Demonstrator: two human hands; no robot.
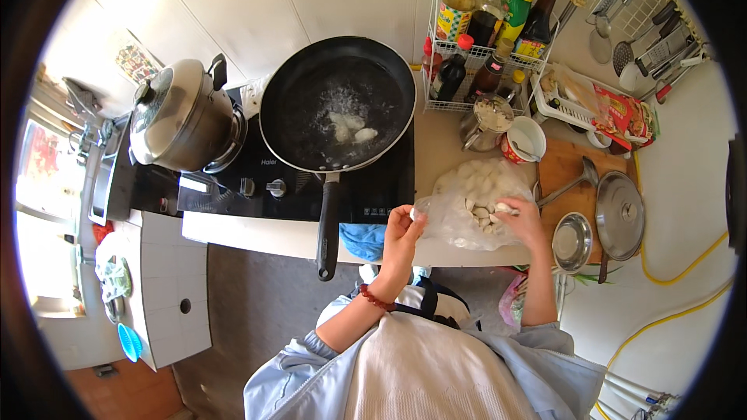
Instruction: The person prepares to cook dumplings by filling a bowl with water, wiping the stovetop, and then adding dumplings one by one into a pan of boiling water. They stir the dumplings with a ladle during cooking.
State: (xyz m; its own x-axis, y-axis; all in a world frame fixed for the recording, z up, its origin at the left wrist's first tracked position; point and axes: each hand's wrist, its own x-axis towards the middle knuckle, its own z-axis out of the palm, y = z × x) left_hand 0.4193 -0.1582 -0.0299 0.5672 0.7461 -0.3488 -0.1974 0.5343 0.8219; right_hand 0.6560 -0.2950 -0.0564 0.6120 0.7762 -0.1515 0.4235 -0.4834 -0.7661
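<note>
A clear plastic bag (449,219) full of small white dumplings (482,214) lies on the counter to the right of the stove, its mouth spread towards me. My left hand (402,230) is at the bag's left edge and pinches a small white thing, either a dumpling or bunched plastic. Over the bag's opening, my right hand (520,217) holds a white dumpling (503,208) between its fingers. A black frying pan (292,116) stands on the stove, its handle towards me. Several white pieces (349,127) sit in bubbling liquid in it.
A lidded steel pot (187,116) stands on the left burner. Behind the bag are a wire rack (484,52) of sauce bottles, a steel pitcher (481,137) and a red-and-white tub (525,139). A ladle (563,188), steel bowl (572,242) and lid (620,216) lie on the wooden board (554,157) at right.
</note>
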